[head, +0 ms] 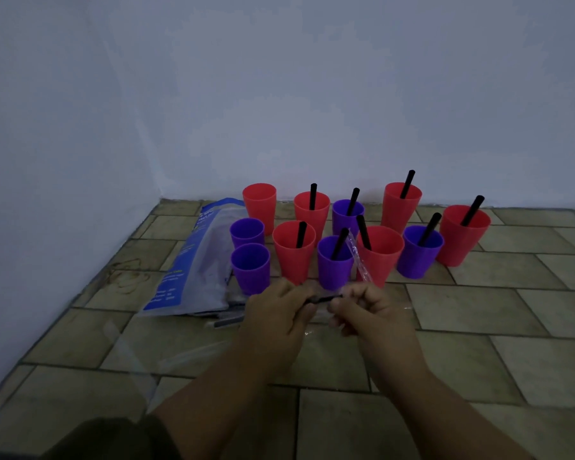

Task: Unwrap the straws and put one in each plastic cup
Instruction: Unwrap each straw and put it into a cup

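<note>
While I watched through the head camera, the left hand (276, 313) and the right hand (370, 310) met low over the tiled floor (478, 327), just in front of the cluster of plastic cups (380, 260). Between them lay a thin black plastic straw (326, 298), held roughly level. The left fingers (299, 310) were curled round one end. The right fingers (344, 307) pinched the clear plastic wrapper (359, 260) at the other end, and its loose length stood up past the cups. I read that grip as a pull-apart, one hand anchoring the straw while the other drew the sleeve off. I could not tell whether the straw was fully out.

Eight cups each carried a black straw. Three were empty, all on the left: the tall red plastic cup (259, 202) at the back, the farther short purple cup (247, 232) and the nearer short purple cup (250, 267). With the right side filled, I judged the task well past halfway.

The blue-and-clear plastic bag (196, 257) lay flat just left of the cups. More wrapped straws (226, 322) showed at its near end beside the left hand, probably kept there for an easy reach.
</note>
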